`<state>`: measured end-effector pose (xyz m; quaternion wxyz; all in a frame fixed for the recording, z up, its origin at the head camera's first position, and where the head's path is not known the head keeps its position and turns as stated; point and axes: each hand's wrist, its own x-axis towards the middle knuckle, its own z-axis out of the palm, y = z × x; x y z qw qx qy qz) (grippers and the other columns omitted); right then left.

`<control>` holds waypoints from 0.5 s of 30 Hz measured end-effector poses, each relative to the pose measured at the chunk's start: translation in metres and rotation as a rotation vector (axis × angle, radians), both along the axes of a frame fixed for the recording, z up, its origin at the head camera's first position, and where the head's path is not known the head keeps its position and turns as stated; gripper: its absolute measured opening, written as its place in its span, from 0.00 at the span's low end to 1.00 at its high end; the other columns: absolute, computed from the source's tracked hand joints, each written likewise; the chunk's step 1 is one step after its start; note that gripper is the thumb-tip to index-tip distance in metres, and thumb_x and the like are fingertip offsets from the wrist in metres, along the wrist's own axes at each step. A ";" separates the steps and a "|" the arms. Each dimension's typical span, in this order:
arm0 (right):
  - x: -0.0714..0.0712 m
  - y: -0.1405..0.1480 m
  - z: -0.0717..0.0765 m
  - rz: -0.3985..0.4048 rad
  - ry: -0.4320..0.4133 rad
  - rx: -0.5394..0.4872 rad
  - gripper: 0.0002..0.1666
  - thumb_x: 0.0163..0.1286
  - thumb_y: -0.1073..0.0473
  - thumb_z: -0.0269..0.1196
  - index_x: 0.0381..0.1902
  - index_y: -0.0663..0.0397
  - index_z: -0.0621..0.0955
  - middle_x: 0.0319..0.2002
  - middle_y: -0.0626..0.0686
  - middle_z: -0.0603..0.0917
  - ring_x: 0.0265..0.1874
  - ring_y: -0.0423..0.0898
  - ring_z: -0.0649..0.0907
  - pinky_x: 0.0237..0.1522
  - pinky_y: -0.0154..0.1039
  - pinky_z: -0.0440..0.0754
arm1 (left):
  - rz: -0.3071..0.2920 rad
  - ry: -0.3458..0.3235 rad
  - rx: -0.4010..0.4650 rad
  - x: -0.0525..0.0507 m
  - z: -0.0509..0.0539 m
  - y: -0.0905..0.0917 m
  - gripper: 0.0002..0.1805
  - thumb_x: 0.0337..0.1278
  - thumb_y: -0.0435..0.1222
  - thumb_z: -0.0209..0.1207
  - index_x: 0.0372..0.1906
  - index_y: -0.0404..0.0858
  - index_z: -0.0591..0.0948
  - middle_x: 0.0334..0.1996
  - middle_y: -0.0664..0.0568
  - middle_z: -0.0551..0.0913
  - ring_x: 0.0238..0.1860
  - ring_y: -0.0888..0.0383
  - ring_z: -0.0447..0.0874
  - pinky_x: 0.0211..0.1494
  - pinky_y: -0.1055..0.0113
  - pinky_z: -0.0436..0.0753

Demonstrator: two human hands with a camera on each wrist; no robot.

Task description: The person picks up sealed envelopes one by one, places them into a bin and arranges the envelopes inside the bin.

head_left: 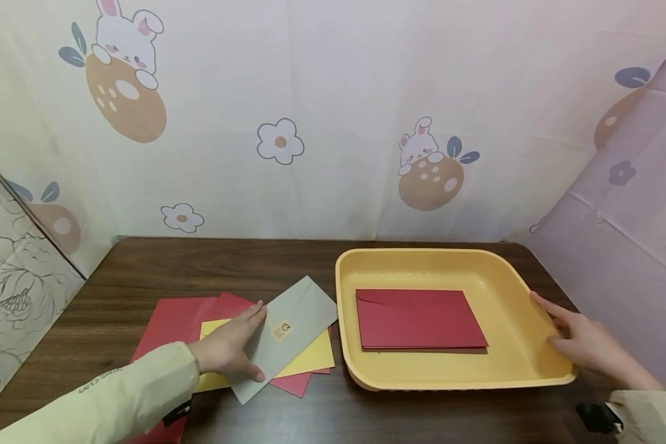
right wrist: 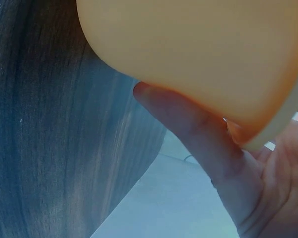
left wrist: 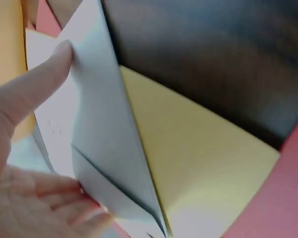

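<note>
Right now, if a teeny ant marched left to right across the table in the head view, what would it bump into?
Red paper → left hand → grey envelope → tray, with a red envelope inside → right hand.

yellow envelope [head_left: 313, 359] partly hidden under grey envelope [head_left: 301, 320], sticker print [head_left: 282, 330] too small to read

Head view: evenly and moderately bright, with small glints inside the yellow tray [head_left: 518, 345]. Left wrist view: soft and hazy, glare whitening part of the grey envelope [left wrist: 107, 124]. Right wrist view: bluish cast, tabletop [right wrist: 64, 124] dim, focus soft.
</note>
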<state>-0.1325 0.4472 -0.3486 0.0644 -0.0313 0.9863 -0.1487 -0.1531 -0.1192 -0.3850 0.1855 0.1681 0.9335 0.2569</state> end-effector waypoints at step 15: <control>0.003 -0.002 0.000 0.018 0.063 0.013 0.49 0.56 0.67 0.59 0.73 0.63 0.51 0.37 0.67 0.85 0.18 0.37 0.71 0.23 0.33 0.66 | -0.149 -0.081 -0.144 -0.038 0.012 -0.016 0.59 0.31 0.40 0.77 0.74 0.44 0.57 0.76 0.41 0.47 0.75 0.40 0.45 0.66 0.43 0.67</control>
